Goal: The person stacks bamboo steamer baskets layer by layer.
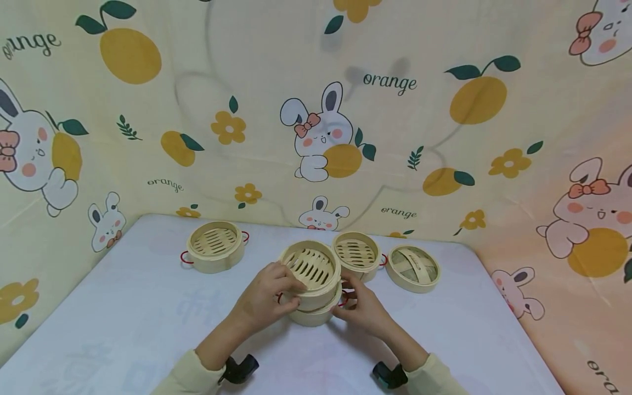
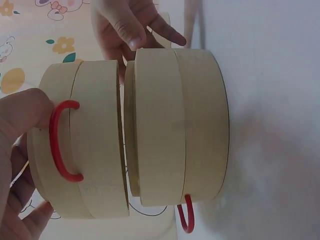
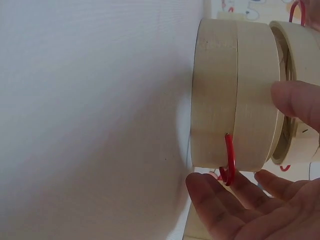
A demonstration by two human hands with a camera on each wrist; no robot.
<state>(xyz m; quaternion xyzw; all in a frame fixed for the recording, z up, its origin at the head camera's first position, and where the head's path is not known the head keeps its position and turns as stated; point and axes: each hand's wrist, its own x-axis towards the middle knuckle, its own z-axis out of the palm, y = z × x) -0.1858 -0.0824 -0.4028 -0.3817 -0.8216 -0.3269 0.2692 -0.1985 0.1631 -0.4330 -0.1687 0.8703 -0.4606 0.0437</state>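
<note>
Here, left fingers [image 2: 36, 104] pinch slatted steamer basket [image 2: 97, 145] over lower basket [image 2: 161, 125]; right fingers [image 3: 212, 200] spread.

a staged tabletop set: bunny-and-orange printed cloth [image 1: 266, 66] backs a white table [image 1: 148, 323].

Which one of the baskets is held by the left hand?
The upper basket of the middle pair: the left hand grips it. The lower basket, far-left basket and back basket stand on the table.

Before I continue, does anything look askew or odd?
Yes: the upper basket in the left hand looks askew over the lower basket; a gap shows between them and their red handles don't align.
</note>
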